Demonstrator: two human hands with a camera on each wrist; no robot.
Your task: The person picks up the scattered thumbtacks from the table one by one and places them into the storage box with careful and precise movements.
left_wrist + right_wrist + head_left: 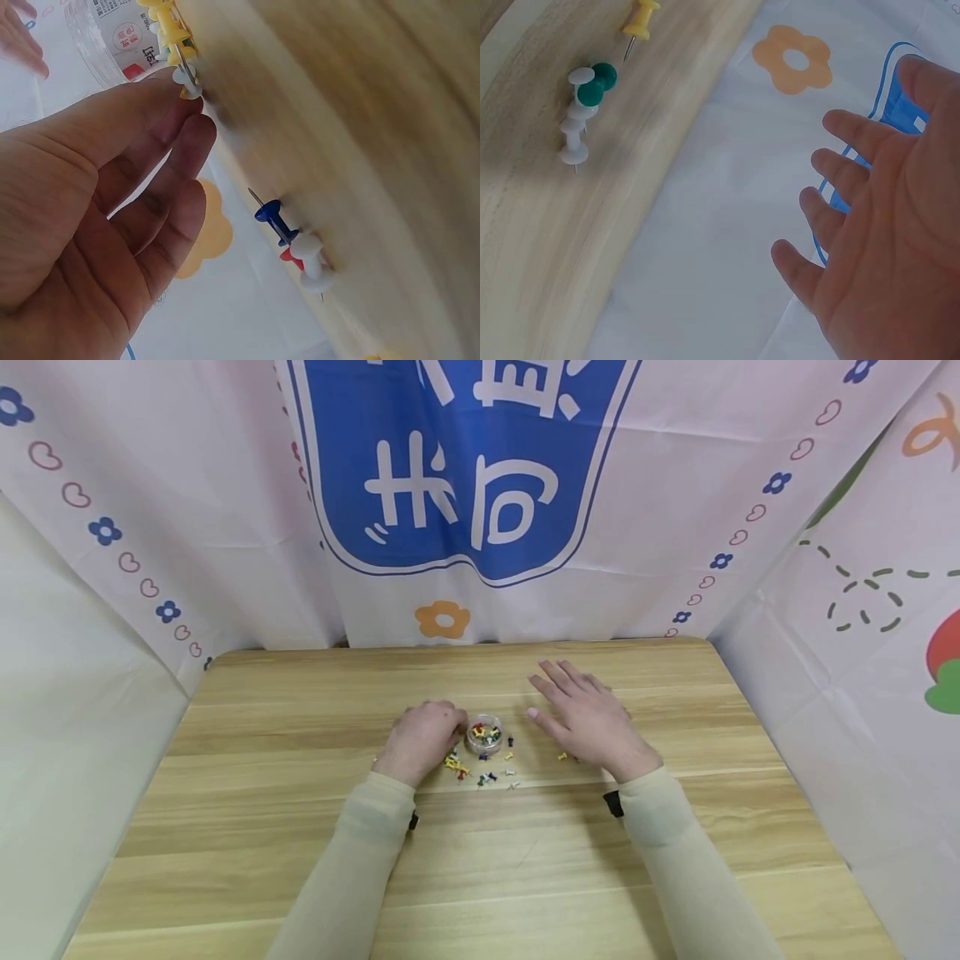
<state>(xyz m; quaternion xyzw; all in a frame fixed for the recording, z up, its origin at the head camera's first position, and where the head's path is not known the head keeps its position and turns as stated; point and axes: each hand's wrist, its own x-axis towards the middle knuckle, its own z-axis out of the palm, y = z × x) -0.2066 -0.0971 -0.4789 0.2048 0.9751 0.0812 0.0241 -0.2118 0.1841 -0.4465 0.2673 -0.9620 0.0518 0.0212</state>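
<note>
A small clear round container stands on the wooden table, with push pins of mixed colours inside it. Close to its left side is my left hand. In the left wrist view, this hand's thumb and index finger pinch a white push pin beside several yellow push pins. My right hand hovers to the right of the container, fingers spread and holding nothing. Yellow push pins lie loose in front of the container, partly hidden by my left hand.
Blue and white push pins are scattered nearer me. A yellow push pin lies by my right wrist, and white and green ones show in the right wrist view. Printed cloth hangs behind the table.
</note>
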